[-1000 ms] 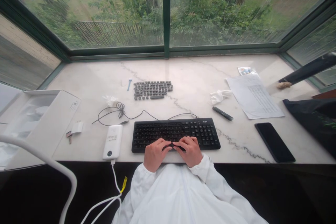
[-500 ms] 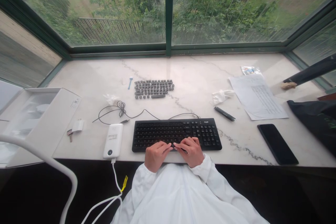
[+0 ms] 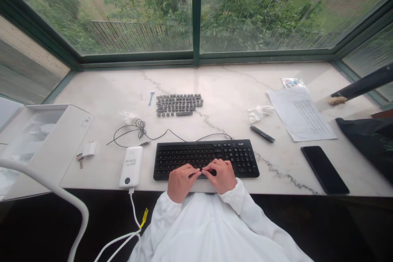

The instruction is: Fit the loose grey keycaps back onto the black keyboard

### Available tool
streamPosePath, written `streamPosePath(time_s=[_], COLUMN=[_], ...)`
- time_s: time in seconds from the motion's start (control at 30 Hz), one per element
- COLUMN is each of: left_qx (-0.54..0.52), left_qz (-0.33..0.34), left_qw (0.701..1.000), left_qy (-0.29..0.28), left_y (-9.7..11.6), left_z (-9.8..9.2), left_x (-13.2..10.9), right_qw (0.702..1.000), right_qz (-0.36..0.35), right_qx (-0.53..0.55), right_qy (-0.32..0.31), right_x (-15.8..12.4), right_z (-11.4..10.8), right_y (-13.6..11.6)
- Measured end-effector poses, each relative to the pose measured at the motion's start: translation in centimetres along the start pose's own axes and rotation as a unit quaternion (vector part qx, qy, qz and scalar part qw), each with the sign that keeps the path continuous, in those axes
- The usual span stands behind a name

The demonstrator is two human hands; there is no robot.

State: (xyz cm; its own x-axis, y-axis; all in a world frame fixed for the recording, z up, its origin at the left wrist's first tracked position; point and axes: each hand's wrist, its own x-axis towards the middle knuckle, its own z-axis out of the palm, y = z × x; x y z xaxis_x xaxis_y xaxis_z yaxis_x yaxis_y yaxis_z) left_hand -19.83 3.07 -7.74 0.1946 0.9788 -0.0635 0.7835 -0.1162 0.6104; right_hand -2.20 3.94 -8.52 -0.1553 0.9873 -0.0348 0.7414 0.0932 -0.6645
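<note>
A black keyboard (image 3: 205,158) lies at the near edge of a white marble counter (image 3: 221,98). My left hand (image 3: 180,182) and my right hand (image 3: 221,176) rest on its bottom row of keys, fingertips almost meeting at the middle, around the space bar. Both hands have curled fingers and white sleeves behind them. What the fingertips pinch or press is too small to tell. Farther back lies a set of loose grey keycaps (image 3: 179,104) laid out in rows, with a small blue tool (image 3: 150,98) to their left.
A white power bank (image 3: 132,167) with cable lies left of the keyboard, a coiled black cable (image 3: 139,129) behind it. A white box (image 3: 43,143) stands at the left. A black pen (image 3: 262,134), paper sheet (image 3: 301,114), black phone (image 3: 324,169) and dark bag (image 3: 368,139) are at the right.
My fingertips have drawn slightly closer together over the keyboard's bottom row. The view shifted a little; nothing else moved.
</note>
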Motion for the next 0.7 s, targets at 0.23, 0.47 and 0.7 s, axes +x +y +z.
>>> streamPosePath(time_s=[0.23, 0.47, 0.7], left_qx=[-0.004, -0.019, -0.006], left_qz=[-0.129, -0.178, -0.178], left_qw=[0.991, 0.981, 0.983], left_qy=[-0.038, -0.069, -0.052], left_y=[1.1, 1.2, 1.0], left_z=[-0.9, -1.3, -1.1], left_x=[1.2, 2.1, 2.1], right_qw=[0.996, 0.995, 0.998], right_qz=[0.044, 0.038, 0.026], right_qx=[-0.038, -0.065, -0.056], right_qy=[-0.060, -0.066, -0.028], right_x=[1.0, 1.5, 1.4], right_z=[-0.7, -0.9, -0.8], right_y=[-0.6, -0.8, -0.5])
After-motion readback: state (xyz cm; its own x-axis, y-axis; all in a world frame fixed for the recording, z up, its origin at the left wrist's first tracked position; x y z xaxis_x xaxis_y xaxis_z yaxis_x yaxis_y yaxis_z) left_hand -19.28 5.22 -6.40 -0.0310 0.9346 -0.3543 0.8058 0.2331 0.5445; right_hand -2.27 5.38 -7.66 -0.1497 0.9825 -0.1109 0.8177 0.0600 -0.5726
